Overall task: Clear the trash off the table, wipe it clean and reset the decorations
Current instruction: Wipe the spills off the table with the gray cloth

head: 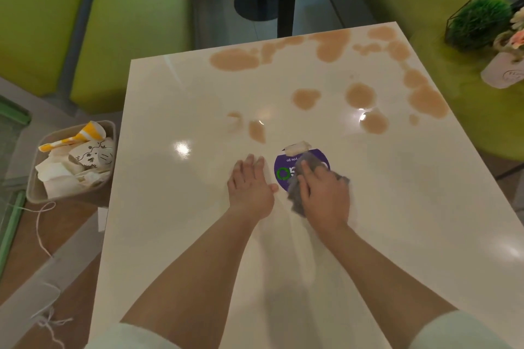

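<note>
Here, cloth (297, 198) under right-hand fingers (307, 171) (flat).

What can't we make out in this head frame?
- Round purple sticker: its print is partly covered by the grey cloth and the right hand.
- White pot of pink flowers: cut off by the right edge.
- Beige bin of paper trash: contents below the top layer hidden.
</note>
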`<state>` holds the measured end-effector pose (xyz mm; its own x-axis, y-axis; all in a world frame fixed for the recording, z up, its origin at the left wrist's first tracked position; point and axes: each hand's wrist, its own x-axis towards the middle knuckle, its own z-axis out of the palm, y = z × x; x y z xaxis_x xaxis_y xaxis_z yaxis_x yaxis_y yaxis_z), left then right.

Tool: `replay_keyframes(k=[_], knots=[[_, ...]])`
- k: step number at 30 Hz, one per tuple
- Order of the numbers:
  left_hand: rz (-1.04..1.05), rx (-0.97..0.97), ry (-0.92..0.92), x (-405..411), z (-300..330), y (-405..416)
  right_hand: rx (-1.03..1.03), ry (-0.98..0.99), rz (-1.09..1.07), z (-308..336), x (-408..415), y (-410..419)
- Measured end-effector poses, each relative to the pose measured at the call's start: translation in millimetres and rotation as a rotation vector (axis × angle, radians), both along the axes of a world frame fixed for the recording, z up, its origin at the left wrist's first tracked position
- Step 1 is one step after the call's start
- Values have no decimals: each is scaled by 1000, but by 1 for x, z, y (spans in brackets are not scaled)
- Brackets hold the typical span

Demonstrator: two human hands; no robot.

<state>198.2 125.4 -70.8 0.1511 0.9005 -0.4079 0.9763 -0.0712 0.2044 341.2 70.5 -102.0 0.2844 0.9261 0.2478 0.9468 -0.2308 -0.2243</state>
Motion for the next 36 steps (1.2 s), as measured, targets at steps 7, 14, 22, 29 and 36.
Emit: replay_keyframes(k=[7,14,22,29,36], knots=[[-38,2,4,-7,1,1,-92,11,-62,0,26,12],[-46,10,7,-8,-1,2,-60,26,63,-6,-10,8],[-50,9,-14,-9,0,1,-45,45,-217,-5,0,13],[-68,2,-50,-13,4,7,-93,95,-45,-5,3,4],[-100,79,-151,-26,10,10,-143,65,74,-5,-40,1]])
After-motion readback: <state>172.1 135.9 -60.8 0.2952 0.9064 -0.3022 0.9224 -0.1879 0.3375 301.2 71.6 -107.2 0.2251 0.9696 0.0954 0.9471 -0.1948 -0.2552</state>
